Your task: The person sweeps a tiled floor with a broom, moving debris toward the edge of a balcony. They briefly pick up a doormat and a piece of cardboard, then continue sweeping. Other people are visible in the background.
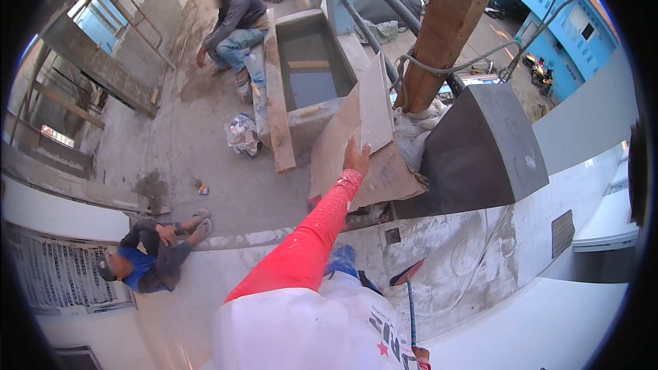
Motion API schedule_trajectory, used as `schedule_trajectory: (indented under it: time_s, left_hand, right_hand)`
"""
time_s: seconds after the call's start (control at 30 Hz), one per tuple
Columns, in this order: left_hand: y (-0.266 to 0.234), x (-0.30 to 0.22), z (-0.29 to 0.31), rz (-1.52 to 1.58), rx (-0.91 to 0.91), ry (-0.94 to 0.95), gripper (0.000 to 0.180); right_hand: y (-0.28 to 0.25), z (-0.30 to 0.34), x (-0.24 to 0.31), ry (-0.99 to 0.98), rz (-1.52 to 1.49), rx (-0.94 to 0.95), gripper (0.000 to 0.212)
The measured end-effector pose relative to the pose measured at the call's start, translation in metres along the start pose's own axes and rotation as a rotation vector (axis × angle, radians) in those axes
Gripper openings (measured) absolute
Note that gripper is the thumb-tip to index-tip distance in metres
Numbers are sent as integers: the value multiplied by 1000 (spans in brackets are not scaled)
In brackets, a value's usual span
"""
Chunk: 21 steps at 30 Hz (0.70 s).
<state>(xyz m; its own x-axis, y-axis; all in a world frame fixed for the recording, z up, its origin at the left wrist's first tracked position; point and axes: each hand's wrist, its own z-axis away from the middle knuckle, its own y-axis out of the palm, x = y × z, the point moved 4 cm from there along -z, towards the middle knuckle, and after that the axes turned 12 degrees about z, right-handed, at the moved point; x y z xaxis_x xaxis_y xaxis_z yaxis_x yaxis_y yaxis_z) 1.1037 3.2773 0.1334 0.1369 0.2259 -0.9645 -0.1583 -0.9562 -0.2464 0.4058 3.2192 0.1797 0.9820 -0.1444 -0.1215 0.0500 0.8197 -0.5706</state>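
Beneath the left fingers (353, 145) leans folded cardboard (353, 115).

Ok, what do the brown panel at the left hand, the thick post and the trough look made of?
Brown panel: likely cardboard, matt; creased, ragged lower edge.
Thick post: probably bare timber, rough; brown, streaky.
Trough: seemingly concrete or cement render, dull; grey, uneven face. Core not visible.

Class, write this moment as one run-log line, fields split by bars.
left hand: touching cardboard | right hand: holding blue stick | nearby: grey tub, wooden post
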Motion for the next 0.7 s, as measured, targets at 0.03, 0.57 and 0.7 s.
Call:
schedule_trajectory:
  time_s: [0.03, 0.57, 0.7]
  left_hand:
    - [-15, 10, 16, -14, -62, -47, 66]
    - [-121, 111, 390, -1109, 1670, -63, 39]
    - [-85, 108, 370, -669, 828, -718, 45]
  right_hand:
    - [1, -6, -8, -39, 13, 10, 41]
    - [-25, -115, -160, 97, -189, 63, 31]
    - [-53, -132, -182, 112, -344, 136, 33]
